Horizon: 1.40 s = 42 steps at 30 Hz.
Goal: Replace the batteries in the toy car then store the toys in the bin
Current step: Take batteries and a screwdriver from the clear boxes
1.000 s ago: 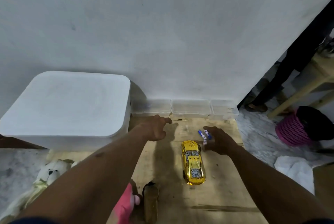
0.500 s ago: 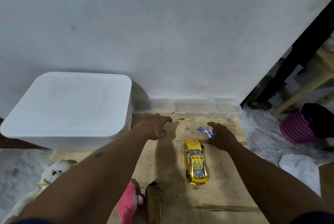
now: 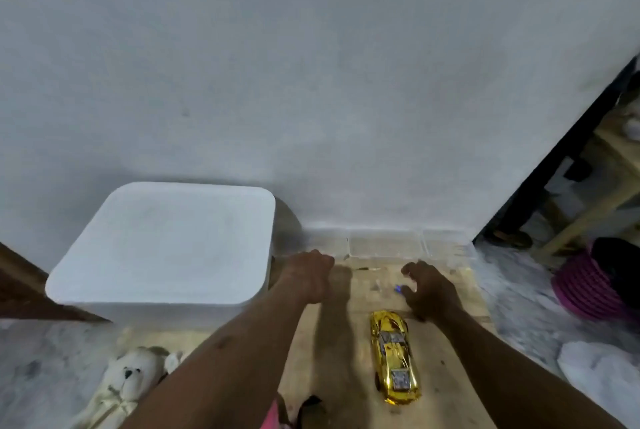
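A shiny gold toy car [image 3: 394,359] lies on the wooden board [image 3: 332,352], nose pointing away from me. Just beyond it, my right hand [image 3: 429,290] arches over the blue batteries [image 3: 399,288] with fingers spread; only a small blue tip shows at the palm's left edge. My left hand [image 3: 308,276] rests as a loose fist with nothing in it, beside the right wall of the big white lidded bin [image 3: 166,245]. A white teddy bear [image 3: 128,376] lies on the floor at the lower left. A pink toy [image 3: 270,418] peeks out under my left forearm.
Three clear small containers [image 3: 384,243] line the wall behind the board. A dark object [image 3: 311,411] sits at the board's near edge. At right are a pink basket [image 3: 585,286], a white bag [image 3: 602,369] and wooden furniture legs [image 3: 588,217].
My right hand has slid forward and left over the batteries, hiding most of them. The left hand stays by the bin. The camera has tilted slightly.
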Tool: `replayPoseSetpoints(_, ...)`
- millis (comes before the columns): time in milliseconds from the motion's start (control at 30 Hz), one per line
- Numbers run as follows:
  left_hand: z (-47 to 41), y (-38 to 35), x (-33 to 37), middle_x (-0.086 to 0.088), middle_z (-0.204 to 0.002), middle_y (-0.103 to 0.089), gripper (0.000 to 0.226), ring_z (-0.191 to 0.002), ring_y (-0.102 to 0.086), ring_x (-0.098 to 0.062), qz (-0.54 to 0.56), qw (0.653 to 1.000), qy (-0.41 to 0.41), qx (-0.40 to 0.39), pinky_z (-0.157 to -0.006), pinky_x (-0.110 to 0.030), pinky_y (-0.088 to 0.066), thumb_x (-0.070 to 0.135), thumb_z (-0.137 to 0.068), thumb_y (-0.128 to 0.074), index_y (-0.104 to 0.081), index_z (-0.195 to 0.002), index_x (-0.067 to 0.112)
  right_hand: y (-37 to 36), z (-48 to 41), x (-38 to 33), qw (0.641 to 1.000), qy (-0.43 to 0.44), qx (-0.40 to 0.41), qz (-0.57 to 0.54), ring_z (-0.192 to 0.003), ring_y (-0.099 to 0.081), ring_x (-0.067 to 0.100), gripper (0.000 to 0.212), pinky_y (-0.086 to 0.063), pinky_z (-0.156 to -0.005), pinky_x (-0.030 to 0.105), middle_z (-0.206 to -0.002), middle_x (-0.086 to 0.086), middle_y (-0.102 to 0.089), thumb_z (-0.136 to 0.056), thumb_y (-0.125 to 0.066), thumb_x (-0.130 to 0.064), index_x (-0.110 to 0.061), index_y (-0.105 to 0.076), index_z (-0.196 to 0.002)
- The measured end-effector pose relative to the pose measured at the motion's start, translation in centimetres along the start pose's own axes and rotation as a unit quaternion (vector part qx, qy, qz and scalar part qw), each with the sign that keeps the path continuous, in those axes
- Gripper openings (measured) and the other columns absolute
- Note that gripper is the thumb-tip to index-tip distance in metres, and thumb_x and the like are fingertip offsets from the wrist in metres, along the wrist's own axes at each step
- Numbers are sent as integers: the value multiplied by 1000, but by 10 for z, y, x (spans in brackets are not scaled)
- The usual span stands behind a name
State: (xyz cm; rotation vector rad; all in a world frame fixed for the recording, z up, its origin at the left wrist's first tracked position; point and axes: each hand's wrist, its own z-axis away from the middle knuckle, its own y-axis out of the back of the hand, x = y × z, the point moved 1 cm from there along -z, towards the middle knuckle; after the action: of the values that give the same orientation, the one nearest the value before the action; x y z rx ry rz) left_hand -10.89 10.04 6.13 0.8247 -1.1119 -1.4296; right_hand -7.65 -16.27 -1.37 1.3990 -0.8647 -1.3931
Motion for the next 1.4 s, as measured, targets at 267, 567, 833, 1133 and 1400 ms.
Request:
replayPoseSetpoints(267,-19,24,-15,-11,-120,-62,37,-108,-65,-29,-49,997,54,11,-88,-39,-56,14,-86,-67,-61,-122,10,5,-35,-104,992,119,-32,35,-112,-53,13,29,-44,-88,29,-115,-8,-55,-87,-56,-30,-31,-56,-116)
replayPoseSetpoints(567,-79,-17,-24,-9,-128,-60,30,-116,-61,-27,-100,989,79,-68,-92,-38,-52,14,-99,-53,-56,-129,10,-33,-102,-146,953,209,-102,194,-121,-47,26,44,-36,-97,43,-125,4,-50,-83,-66,-32,-22,-53,-124)
replayPoseSetpoints(833,-105,-31,-33,-8,-134,-60,31,-122,-59,-25,-78,987,124,-72,-97,-37,-49,13,-101,-49,-57,-131,12,-48,-110,-151,935,260,-87,226,-109,-52,34,46,-44,-88,42,-122,13,-52,-77,-67,-14,-9,-54,-122)
replayPoseSetpoints(1133,-109,-24,-38,-7,-135,-59,32,-124,-57,-23,-124,987,94,-34,-97,-33,-48,5,-101,-46,-57,-130,11,-54,-109,-142,933,273,-37,231,-103,-54,32,65,-45,-84,48,-112,9,-57,-63,-76,-29,-15,-49,-120)
replayPoseSetpoints(1400,-108,0,-40,-9,-137,-51,54,-124,-54,-26,-116,986,105,-51,-92,-35,-50,14,-95,-59,-36,-144,13,-47,-109,-129,940,229,8,252,-95,-52,31,94,-35,-80,50,-107,10,-54,-40,-89,-42,-17,-43,-118)
